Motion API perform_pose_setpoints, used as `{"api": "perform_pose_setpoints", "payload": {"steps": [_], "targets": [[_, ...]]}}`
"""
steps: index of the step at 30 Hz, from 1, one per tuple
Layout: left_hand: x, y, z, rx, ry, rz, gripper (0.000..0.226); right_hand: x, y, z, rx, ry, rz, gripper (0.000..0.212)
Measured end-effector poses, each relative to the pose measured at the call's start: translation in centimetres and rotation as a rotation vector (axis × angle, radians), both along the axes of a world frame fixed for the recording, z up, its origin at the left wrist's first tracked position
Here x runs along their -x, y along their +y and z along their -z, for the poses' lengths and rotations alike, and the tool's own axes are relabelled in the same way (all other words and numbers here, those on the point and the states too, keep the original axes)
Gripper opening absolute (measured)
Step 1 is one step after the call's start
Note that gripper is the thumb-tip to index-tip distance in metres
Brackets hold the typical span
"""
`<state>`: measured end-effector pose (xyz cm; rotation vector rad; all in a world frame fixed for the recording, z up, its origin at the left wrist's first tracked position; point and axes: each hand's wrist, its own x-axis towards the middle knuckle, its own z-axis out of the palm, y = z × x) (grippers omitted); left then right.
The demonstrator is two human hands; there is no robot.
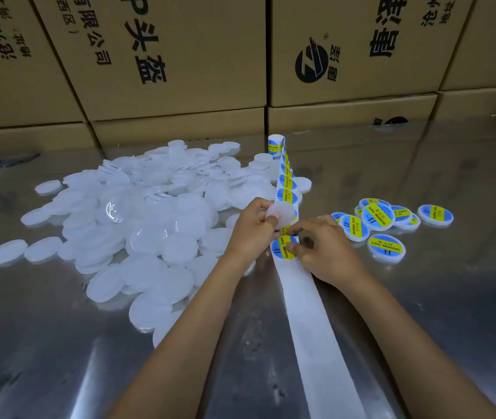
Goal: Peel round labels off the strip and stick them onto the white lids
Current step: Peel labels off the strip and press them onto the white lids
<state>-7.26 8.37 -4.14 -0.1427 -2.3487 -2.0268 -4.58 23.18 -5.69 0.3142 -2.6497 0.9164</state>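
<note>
A white backing strip (310, 316) runs from the near edge of the metal table up to a label roll (276, 144) at the back. Blue and yellow round labels sit along its far half. My left hand (251, 229) grips a bare white lid (280, 213) just above the strip. My right hand (323, 251) pinches the edge of the nearest round label (283, 247) on the strip. A big heap of plain white lids (150, 219) lies to the left. Several labelled lids (387, 220) lie to the right.
The work surface is a shiny metal table (452, 297). Stacked brown cardboard cartons (180, 71) with black print form a wall along its far edge. A dark flat object (5, 161) lies at the far left of the table.
</note>
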Motion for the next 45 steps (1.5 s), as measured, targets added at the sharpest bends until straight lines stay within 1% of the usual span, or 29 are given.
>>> {"api": "perform_pose_setpoints", "payload": {"steps": [5, 7, 9, 12, 15, 18, 21, 24, 30, 33, 35, 42, 45], "targets": [[0.1, -0.2, -0.1, -0.029, -0.040, 0.004, 0.009, -0.4, -0.3, 0.0, 0.055, 0.046, 0.003, 0.018], [0.0, -0.2, -0.2, -0.076, -0.072, 0.018, 0.008, -0.5, -0.5, -0.1, 0.047, 0.087, -0.026, 0.017], [-0.1, -0.1, -0.3, -0.083, -0.084, 0.018, 0.009, -0.7, -0.8, -0.2, 0.091, 0.104, -0.065, 0.015], [-0.2, -0.1, -0.3, -0.029, -0.069, -0.010, 0.012, -1.1, -1.2, -0.7, 0.232, 0.062, -0.088, 0.016], [-0.3, -0.2, -0.3, -0.016, -0.087, -0.022, 0.011, -1.1, -1.4, -1.1, 0.409, -0.015, -0.104, 0.017], [-0.4, -0.3, -0.6, -0.100, -0.137, -0.024, 0.010, -1.0, -1.4, -1.3, 0.591, -0.066, -0.106, 0.020], [-0.6, -0.2, -0.9, -0.182, -0.189, -0.034, 0.011, -0.9, -1.3, -1.5, 0.720, -0.061, -0.077, 0.024], [-0.9, -0.1, -1.2, -0.269, -0.230, -0.008, 0.021, -0.9, -1.2, -1.6, 0.814, -0.048, -0.071, 0.030], [-1.7, -0.2, -2.1, -0.505, -0.312, 0.142, 0.032, -0.8, -1.0, -1.5, 0.872, -0.007, -0.052, 0.031], [-2.2, 0.0, -2.4, -0.590, -0.352, 0.201, 0.037, -0.8, -1.0, -1.7, 0.887, 0.014, -0.033, 0.031], [-2.5, 0.2, -2.6, -0.605, -0.355, 0.218, 0.037, -0.9, -1.1, -1.8, 0.879, 0.022, -0.028, 0.030], [-2.9, 0.5, -2.8, -0.545, -0.342, 0.217, 0.037, -1.1, -1.2, -2.0, 0.849, 0.042, -0.026, 0.029], [-2.9, 0.5, -2.8, -0.548, -0.344, 0.221, 0.037, -1.1, -1.2, -2.0, 0.842, 0.045, -0.031, 0.029]]}}
